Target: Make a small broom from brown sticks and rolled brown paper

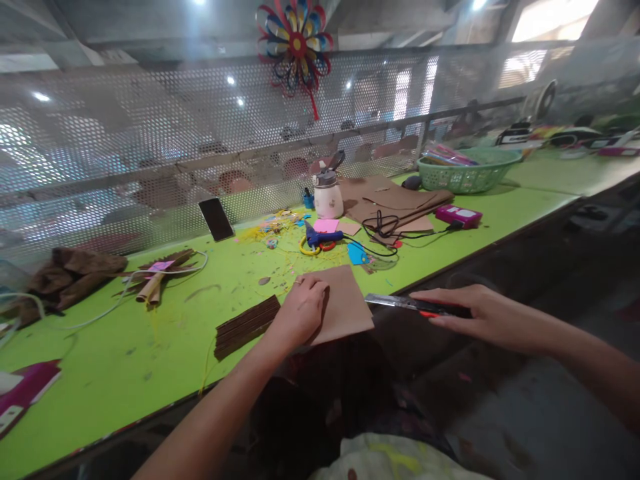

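Observation:
My left hand (304,308) presses down on a square brown cardboard sheet (347,307), its fingers curled against the surface. The sheet lies at the table's front edge, with its near corner sticking out past it. In my right hand (475,310) is a utility knife (400,303) with an orange-red part on its handle and a long blade extended. The blade points left, and its tip is close to the sheet's right edge; whether they touch I cannot tell. Left of my left hand lies a stack of narrow dark brown cardboard strips (247,327).
Beyond the sheet are a blue glue gun (325,236), scissors (310,249), a white bottle (328,199) and larger brown cardboard (400,200). A purple power strip (459,217), green basket (467,175) and phone (216,219) stand farther out. A white cable (117,303) crosses the left side.

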{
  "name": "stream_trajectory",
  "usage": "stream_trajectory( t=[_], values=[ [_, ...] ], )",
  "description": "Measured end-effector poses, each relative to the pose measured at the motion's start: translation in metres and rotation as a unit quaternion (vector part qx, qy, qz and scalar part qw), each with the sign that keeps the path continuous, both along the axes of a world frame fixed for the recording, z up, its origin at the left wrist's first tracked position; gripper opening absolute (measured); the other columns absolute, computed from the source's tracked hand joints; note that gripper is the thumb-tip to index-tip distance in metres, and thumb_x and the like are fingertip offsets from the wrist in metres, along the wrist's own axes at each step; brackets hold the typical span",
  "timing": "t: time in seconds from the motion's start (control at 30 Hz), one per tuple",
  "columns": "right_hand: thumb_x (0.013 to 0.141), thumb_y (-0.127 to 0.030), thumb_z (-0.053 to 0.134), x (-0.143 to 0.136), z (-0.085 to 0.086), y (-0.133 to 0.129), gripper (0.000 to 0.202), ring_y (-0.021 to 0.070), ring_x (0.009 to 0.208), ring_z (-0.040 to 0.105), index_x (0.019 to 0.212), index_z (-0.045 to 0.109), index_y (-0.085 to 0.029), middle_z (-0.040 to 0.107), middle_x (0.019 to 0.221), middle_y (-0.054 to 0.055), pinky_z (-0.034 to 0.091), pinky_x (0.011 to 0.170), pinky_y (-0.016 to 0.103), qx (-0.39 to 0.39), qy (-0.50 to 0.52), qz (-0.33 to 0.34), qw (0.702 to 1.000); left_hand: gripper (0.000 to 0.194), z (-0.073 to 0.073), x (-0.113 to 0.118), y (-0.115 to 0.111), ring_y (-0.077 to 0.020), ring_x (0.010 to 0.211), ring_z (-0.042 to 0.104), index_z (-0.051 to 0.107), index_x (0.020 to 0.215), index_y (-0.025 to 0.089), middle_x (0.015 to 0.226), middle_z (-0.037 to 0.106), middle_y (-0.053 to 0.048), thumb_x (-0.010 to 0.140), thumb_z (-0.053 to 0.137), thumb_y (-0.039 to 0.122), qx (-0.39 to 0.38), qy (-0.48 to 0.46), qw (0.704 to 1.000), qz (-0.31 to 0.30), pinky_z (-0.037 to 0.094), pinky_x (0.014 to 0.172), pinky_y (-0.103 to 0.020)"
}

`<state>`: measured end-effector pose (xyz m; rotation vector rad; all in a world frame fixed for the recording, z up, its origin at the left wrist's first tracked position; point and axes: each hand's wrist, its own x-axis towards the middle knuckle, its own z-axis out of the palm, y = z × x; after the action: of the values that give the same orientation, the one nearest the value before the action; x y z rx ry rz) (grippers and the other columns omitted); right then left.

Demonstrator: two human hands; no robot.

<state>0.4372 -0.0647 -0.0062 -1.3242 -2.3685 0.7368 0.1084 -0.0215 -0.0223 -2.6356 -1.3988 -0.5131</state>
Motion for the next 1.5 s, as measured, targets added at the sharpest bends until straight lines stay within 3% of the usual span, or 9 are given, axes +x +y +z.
stream_trajectory(
  t=[0.33, 0.53, 0.77, 0.93, 1.1, 1.23, 1.5],
  values=[
    [0.085, -0.047, 0.051, -0.004, 0.000, 0.001, 0.048, 0.0265, 0.114, 0.057, 0.131, 0.051, -0.034, 0.059, 0.128, -0.002, 0.046, 0.094, 0.036, -0.002, -0.001, 0.009, 1.000, 0.030, 0.001, 0.002, -0.001, -0.0219, 0.099, 0.052, 0.062, 0.101, 0.014, 0.103, 0.062, -0.010, 0.094, 0.033, 0.017, -0.002, -0.006, 1.000, 0.003, 0.039, 0.094, -0.039],
    [0.086, -0.046, 0.050, -0.018, 0.005, 0.000, 0.047, 0.0266, 0.111, 0.058, 0.131, 0.051, -0.034, 0.060, 0.127, -0.001, 0.046, 0.093, 0.036, -0.012, 0.008, 0.033, 0.999, 0.027, 0.004, 0.004, -0.004, -0.0216, 0.097, 0.052, 0.062, 0.098, 0.016, 0.100, 0.062, -0.009, 0.093, 0.038, 0.026, -0.001, -0.002, 1.000, 0.004, 0.037, 0.095, -0.039],
    [0.085, -0.046, 0.052, -0.034, 0.014, 0.007, 0.048, 0.0243, 0.110, 0.058, 0.130, 0.053, -0.029, 0.062, 0.124, 0.000, 0.043, 0.094, 0.032, -0.066, 0.006, 0.130, 0.989, 0.034, 0.010, 0.007, -0.004, -0.0246, 0.097, 0.050, 0.061, 0.104, 0.016, 0.104, 0.060, -0.011, 0.091, 0.042, 0.040, 0.006, 0.058, 0.998, -0.014, 0.035, 0.093, -0.040],
    [0.085, -0.047, 0.051, -0.033, 0.009, 0.012, 0.049, 0.0249, 0.107, 0.059, 0.130, 0.054, -0.025, 0.062, 0.122, 0.003, 0.045, 0.091, 0.034, -0.098, 0.009, 0.142, 0.985, 0.041, 0.018, 0.015, -0.003, -0.0266, 0.094, 0.050, 0.059, 0.111, 0.018, 0.102, 0.059, -0.013, 0.091, 0.038, 0.046, -0.001, 0.122, 0.992, -0.025, 0.035, 0.090, -0.042],
    [0.085, -0.048, 0.052, -0.032, 0.001, 0.014, 0.052, 0.0237, 0.095, 0.063, 0.130, 0.054, -0.022, 0.065, 0.116, 0.004, 0.048, 0.084, 0.033, -0.110, 0.009, 0.145, 0.983, 0.050, 0.026, 0.014, 0.017, -0.0273, 0.090, 0.050, 0.062, 0.108, 0.021, 0.096, 0.056, -0.012, 0.085, 0.039, 0.059, -0.060, 0.164, 0.984, -0.046, 0.037, 0.086, -0.042],
    [0.084, -0.047, 0.054, -0.032, -0.003, 0.011, 0.052, 0.0249, 0.107, 0.059, 0.130, 0.054, -0.023, 0.061, 0.124, 0.005, 0.043, 0.093, 0.035, -0.118, 0.030, 0.143, 0.982, 0.064, 0.028, 0.005, 0.033, -0.0249, 0.092, 0.051, 0.056, 0.121, 0.025, 0.104, 0.050, -0.010, 0.078, 0.037, 0.070, -0.131, 0.151, 0.978, -0.059, 0.040, 0.082, -0.034],
    [0.085, -0.045, 0.054, -0.022, -0.009, -0.009, 0.050, 0.0244, 0.112, 0.056, 0.131, 0.052, -0.027, 0.058, 0.128, 0.003, 0.040, 0.098, 0.034, -0.123, 0.058, 0.108, 0.985, 0.071, 0.027, 0.003, 0.036, -0.0237, 0.094, 0.051, 0.049, 0.129, 0.026, 0.112, 0.045, -0.010, 0.078, 0.032, 0.074, -0.158, 0.148, 0.974, -0.060, 0.039, 0.084, -0.033]
  ],
)
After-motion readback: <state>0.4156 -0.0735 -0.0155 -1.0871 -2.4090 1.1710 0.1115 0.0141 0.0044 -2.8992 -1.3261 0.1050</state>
